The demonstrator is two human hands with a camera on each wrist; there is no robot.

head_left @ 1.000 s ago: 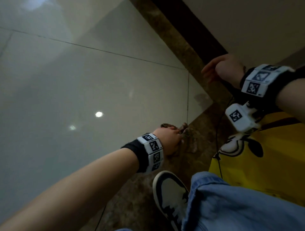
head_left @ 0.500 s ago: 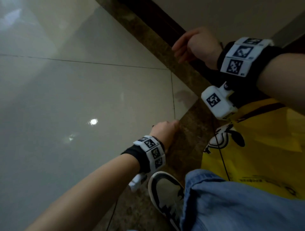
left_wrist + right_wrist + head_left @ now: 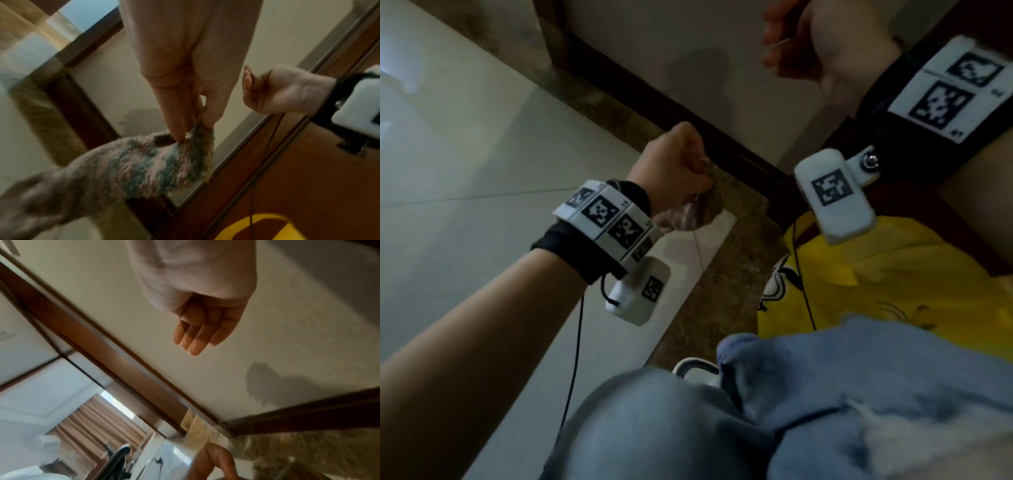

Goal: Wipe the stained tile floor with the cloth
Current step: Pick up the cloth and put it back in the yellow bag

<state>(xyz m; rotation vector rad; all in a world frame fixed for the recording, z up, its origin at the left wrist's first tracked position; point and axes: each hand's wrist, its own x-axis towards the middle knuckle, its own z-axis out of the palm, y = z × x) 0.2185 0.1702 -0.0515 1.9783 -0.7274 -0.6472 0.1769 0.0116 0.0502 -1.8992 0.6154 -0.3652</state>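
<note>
My left hand (image 3: 697, 173) is raised above the floor and pinches a fluffy striped cloth (image 3: 690, 214) between thumb and fingertips. In the left wrist view the cloth (image 3: 144, 165) hangs down from the left hand (image 3: 193, 129), its lower end blurred. The glossy pale tile floor (image 3: 465, 178) lies below and to the left. My right hand (image 3: 777, 44) hovers higher up near the wall, its fingers loosely curled and holding nothing. The right wrist view shows the right hand (image 3: 195, 340) the same way. No stain shows plainly on the tiles.
A brown marble border strip (image 3: 722, 274) runs along the tiles below a dark skirting board (image 3: 688, 116) and a pale wall (image 3: 654, 41). My jeans-clad knees (image 3: 825, 411), yellow shirt (image 3: 893, 284) and a shoe (image 3: 695, 368) fill the lower right.
My left hand has lifted off the floor corner with the cloth hanging from it. The right hand has risen towards the wall, and the view has swung up towards the wall.
</note>
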